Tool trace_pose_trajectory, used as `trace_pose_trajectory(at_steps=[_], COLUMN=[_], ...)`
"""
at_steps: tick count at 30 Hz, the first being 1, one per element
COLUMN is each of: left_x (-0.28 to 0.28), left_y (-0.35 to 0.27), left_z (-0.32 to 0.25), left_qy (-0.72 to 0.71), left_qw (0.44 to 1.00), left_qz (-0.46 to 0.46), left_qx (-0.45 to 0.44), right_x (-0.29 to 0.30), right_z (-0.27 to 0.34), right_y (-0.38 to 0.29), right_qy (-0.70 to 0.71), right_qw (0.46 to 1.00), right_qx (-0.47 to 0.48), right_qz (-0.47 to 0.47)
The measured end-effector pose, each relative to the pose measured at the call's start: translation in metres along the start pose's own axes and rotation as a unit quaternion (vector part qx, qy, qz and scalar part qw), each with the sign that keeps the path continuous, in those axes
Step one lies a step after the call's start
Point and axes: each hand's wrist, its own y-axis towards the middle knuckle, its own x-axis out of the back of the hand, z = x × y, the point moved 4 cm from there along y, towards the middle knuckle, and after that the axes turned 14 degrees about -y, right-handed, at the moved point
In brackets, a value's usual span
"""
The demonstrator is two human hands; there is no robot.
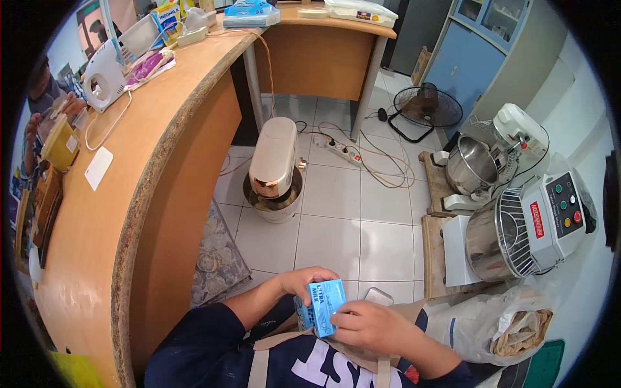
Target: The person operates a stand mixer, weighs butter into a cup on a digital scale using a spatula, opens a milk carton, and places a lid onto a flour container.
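A blue milk carton [326,308] is in front of my body, low in the view. My left hand [308,283] grips its upper left side, thumb on the near face. The fingers of my right hand [364,324] are bent against the carton's lower right edge; whether they pinch something there is hard to tell. Beyond my hands, a beige stand mixer [273,157] with a metal bowl [293,194] stands on the tiled floor. Part of a silvery flat object [379,296] shows just past my right hand.
A curved wooden counter [160,92] runs along the left. On the floor ahead lie a power strip [343,152], loose cables and a fan [428,106]. Two larger mixers [473,165] [504,237] and an open plastic sack [490,325] stand at the right. A person [53,97] is at far left.
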Motion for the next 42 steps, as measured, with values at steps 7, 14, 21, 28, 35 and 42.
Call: trace_pose_trajectory(at_steps=[7,14,21,28,35,42], left_x=[0.014,0.042,0.082,0.156,0.227,0.249], left_y=[-0.013,-0.041,-0.108,-0.165,-0.206,-0.211], left_z=[0.005,0.019,0.026,0.016,-0.010,-0.030], left_qy=[-0.035,0.001,0.071,0.128,0.240,0.328], left_qw=[0.999,0.994,0.893,0.697,0.588,0.539], left_qz=[-0.017,-0.102,-0.396,-0.644,-0.722,-0.753], left_qx=[-0.033,-0.037,-0.201,-0.289,-0.276,-0.187], right_x=[-0.028,-0.012,-0.062,-0.083,-0.052,-0.039], right_z=[-0.018,-0.059,-0.096,-0.061,-0.023,0.002], right_y=[0.009,-0.014,-0.166,-0.312,-0.373,-0.379], right_qy=[0.291,0.408,0.312,0.093,0.066,0.025], right_qw=[0.944,0.860,0.703,0.617,0.519,0.503], right_qx=[-0.067,-0.144,-0.476,-0.693,-0.711,-0.719], right_qz=[-0.142,-0.271,-0.427,-0.362,-0.470,-0.479])
